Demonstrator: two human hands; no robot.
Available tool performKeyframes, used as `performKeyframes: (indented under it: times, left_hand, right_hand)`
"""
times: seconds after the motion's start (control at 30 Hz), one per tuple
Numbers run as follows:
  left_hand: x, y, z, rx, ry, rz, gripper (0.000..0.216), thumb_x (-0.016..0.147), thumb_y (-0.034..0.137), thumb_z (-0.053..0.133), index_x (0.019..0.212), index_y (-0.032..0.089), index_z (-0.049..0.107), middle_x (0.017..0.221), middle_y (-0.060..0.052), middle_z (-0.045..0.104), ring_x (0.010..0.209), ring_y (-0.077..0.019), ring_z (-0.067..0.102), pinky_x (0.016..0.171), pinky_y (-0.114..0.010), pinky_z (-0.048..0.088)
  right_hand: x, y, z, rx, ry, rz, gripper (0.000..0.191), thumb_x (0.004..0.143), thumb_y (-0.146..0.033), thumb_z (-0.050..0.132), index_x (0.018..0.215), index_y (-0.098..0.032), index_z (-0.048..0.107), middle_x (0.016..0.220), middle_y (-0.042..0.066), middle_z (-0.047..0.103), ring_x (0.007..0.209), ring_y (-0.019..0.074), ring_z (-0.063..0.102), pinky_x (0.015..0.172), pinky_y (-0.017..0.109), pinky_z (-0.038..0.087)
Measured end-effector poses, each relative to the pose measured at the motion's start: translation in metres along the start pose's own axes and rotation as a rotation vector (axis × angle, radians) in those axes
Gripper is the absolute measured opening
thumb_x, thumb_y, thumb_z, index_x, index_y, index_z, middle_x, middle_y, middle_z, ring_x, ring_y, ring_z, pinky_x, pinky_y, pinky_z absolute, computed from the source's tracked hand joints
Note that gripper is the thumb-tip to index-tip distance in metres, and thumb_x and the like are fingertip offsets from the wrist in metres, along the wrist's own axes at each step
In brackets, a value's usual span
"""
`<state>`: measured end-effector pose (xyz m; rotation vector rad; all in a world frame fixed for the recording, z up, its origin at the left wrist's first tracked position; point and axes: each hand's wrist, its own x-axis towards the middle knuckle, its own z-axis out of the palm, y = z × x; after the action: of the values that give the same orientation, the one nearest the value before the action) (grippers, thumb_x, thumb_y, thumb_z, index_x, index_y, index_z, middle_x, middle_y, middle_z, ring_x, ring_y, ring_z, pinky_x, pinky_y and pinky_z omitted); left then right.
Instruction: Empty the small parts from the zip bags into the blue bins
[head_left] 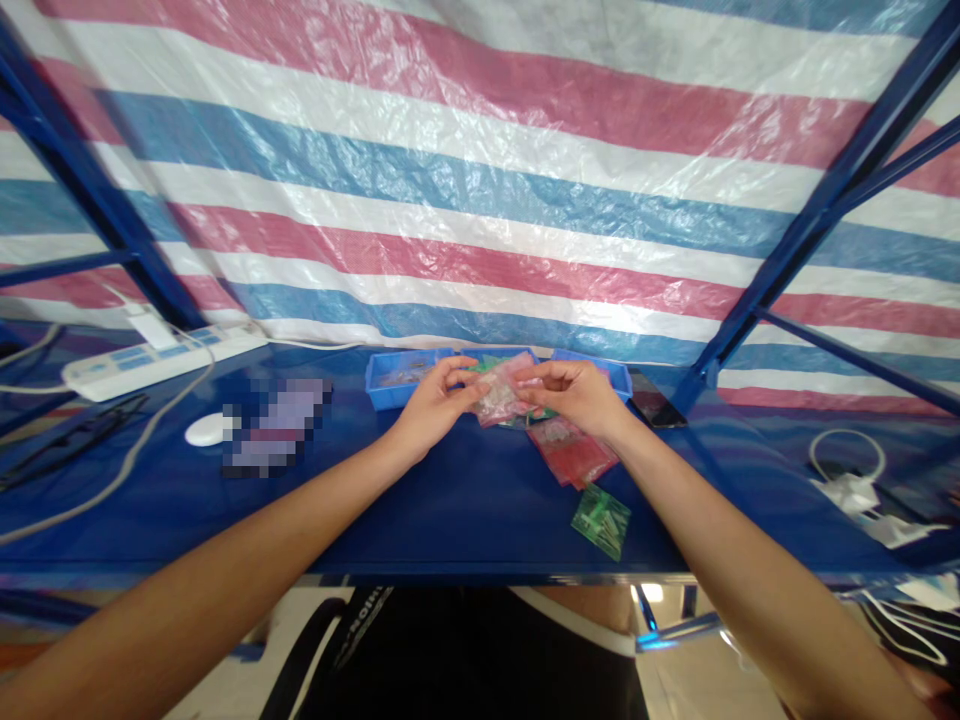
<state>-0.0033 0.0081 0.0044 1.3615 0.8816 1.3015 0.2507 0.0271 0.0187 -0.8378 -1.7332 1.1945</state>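
Observation:
Both hands meet over the middle of the blue table [450,500]. My left hand [435,405] and my right hand [577,395] pinch the two ends of a small pink plastic bag [501,395] held just above the surface. Under my right wrist lies a red bag [574,455] on the table. A green bag [601,520] lies nearer the front edge, apart from both hands. Behind the hands stand blue trays [394,380] with small parts inside.
A white power strip [161,358] with cables lies at the back left, a white round object [208,429] beside a blurred patch. A dark phone [656,405] rests right of the trays. White chargers and cables [862,495] sit at the right. Blue shelf posts frame both sides.

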Motion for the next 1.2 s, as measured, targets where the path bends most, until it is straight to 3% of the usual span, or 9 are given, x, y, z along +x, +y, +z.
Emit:
performKeyframes:
  times: [0.13, 0.23, 0.43, 0.53, 0.63, 0.8, 0.87, 1.0, 1.2]
  left_hand:
    - [0.003, 0.000, -0.002, 0.017, 0.072, 0.023, 0.058, 0.081, 0.034, 0.087, 0.130, 0.020, 0.059, 0.118, -0.006, 0.071, 0.090, -0.0185, 0.076, 0.076, -0.032, 0.062]
    - [0.003, -0.001, -0.003, 0.071, 0.060, 0.022, 0.054, 0.085, 0.034, 0.083, 0.131, 0.020, 0.060, 0.114, -0.006, 0.071, 0.087, -0.0175, 0.075, 0.068, -0.026, 0.058]
    - [0.003, -0.005, -0.002, 0.133, -0.027, 0.060, 0.053, 0.088, 0.038, 0.080, 0.133, 0.018, 0.059, 0.108, -0.005, 0.071, 0.083, -0.0158, 0.072, 0.062, -0.024, 0.055]
    - [0.003, -0.007, -0.002, 0.160, -0.048, 0.068, 0.053, 0.090, 0.040, 0.080, 0.133, 0.018, 0.059, 0.107, -0.005, 0.071, 0.083, -0.0160, 0.072, 0.062, -0.025, 0.055]
    - [0.004, -0.009, -0.002, 0.174, -0.061, 0.077, 0.053, 0.090, 0.042, 0.080, 0.133, 0.018, 0.059, 0.106, -0.005, 0.071, 0.082, -0.0161, 0.072, 0.061, -0.025, 0.055]
    - [0.004, -0.010, -0.003, 0.187, -0.078, 0.084, 0.052, 0.090, 0.042, 0.080, 0.132, 0.019, 0.060, 0.107, -0.005, 0.071, 0.081, -0.0158, 0.072, 0.061, -0.025, 0.054]
    - [0.004, -0.011, -0.003, 0.191, -0.084, 0.083, 0.052, 0.090, 0.042, 0.079, 0.131, 0.018, 0.060, 0.106, -0.005, 0.071, 0.081, -0.0159, 0.072, 0.061, -0.025, 0.054]
    - [0.005, -0.012, -0.003, 0.200, -0.092, 0.082, 0.051, 0.089, 0.044, 0.079, 0.129, 0.018, 0.061, 0.105, -0.006, 0.071, 0.081, -0.0165, 0.073, 0.061, -0.025, 0.054]
    - [0.001, -0.011, -0.004, 0.328, -0.103, 0.130, 0.044, 0.094, 0.046, 0.075, 0.128, 0.020, 0.064, 0.106, -0.007, 0.074, 0.087, -0.0197, 0.073, 0.067, -0.028, 0.056]
  right_hand:
    - [0.002, -0.003, -0.022, -0.352, 0.319, -0.138, 0.035, 0.087, -0.040, 0.079, 0.115, -0.020, 0.081, 0.090, 0.007, 0.082, 0.070, 0.0224, 0.073, 0.068, 0.037, 0.061]
    - [0.001, -0.007, -0.050, -0.772, 0.483, -0.337, 0.027, 0.091, -0.027, 0.068, 0.114, -0.020, 0.081, 0.112, 0.010, 0.080, 0.087, 0.0239, 0.074, 0.085, 0.040, 0.061]
    - [-0.001, -0.006, -0.084, -0.955, 0.661, -0.244, 0.027, 0.090, -0.034, 0.072, 0.107, -0.017, 0.083, 0.102, 0.013, 0.082, 0.083, 0.0267, 0.075, 0.087, 0.041, 0.060]
    - [0.001, -0.001, -0.084, -0.820, 0.657, -0.103, 0.032, 0.091, -0.045, 0.074, 0.106, -0.018, 0.083, 0.088, 0.011, 0.082, 0.079, 0.0287, 0.077, 0.082, 0.043, 0.062]
    - [0.005, 0.007, -0.080, -0.538, 0.567, 0.011, 0.040, 0.091, -0.054, 0.074, 0.108, -0.019, 0.081, 0.081, 0.009, 0.081, 0.072, 0.0283, 0.078, 0.072, 0.042, 0.065]
    - [0.009, 0.017, -0.080, -0.238, 0.472, 0.095, 0.044, 0.086, -0.059, 0.079, 0.106, -0.019, 0.078, 0.095, 0.009, 0.082, 0.083, 0.0264, 0.081, 0.078, 0.041, 0.069]
    - [0.008, 0.015, -0.083, -0.318, 0.450, 0.120, 0.046, 0.089, -0.063, 0.076, 0.103, -0.019, 0.079, 0.095, 0.009, 0.083, 0.083, 0.0264, 0.080, 0.078, 0.040, 0.069]
    - [0.002, 0.009, -0.089, -0.786, 0.488, 0.159, 0.051, 0.095, -0.067, 0.065, 0.101, -0.019, 0.082, 0.089, 0.012, 0.083, 0.088, 0.0306, 0.079, 0.082, 0.040, 0.063]
    - [-0.002, 0.007, -0.096, -1.339, 0.508, 0.182, 0.062, 0.104, -0.065, 0.051, 0.099, -0.014, 0.085, 0.104, 0.024, 0.078, 0.104, 0.0378, 0.074, 0.099, 0.049, 0.053]
